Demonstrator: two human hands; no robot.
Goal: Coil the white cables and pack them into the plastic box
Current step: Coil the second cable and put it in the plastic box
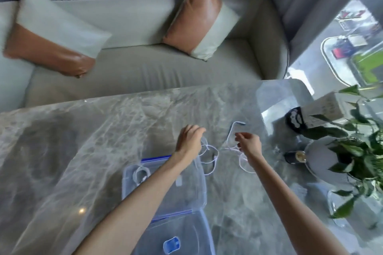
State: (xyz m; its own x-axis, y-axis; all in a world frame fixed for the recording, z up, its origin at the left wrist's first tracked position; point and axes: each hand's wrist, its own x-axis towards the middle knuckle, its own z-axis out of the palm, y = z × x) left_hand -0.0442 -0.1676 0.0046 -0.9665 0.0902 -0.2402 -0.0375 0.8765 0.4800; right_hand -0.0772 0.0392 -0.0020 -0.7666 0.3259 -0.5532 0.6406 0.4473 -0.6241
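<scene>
Above a grey marble table (103, 141), both of my bare hands work a white cable (210, 158) just beyond the far edge of the plastic box (154, 159). My left hand (189, 141) hangs over the box's far right corner with its fingers curled downward, and the thin cord drops from under them. My right hand (248, 145), a short way to the side, has its thumb and fingers curled, pinching the same cord at its near edge. Between the two hands the cable sags in loose, uneven loops that lie on the stone. One stiff stretch rises past my right hand and bends over at the top into a darker tip, too blurred to identify. Another loop trails beneath my right wrist.

The box is clear with a blue rim and stands open under my left forearm. In its far left corner lies a coiled cable (141, 174), white and wound into a small ring. The box's clear lid (186, 232) lies flat on the near side, touching the box, with a blue latch (171, 244) showing on it.

At the right end of the table stand a leafy plant (356, 151), a dark bottle (294, 156) lying near it and a pale carton (325, 107). Behind the table a light sofa (134, 72) carries two tan and white cushions (199, 18).
</scene>
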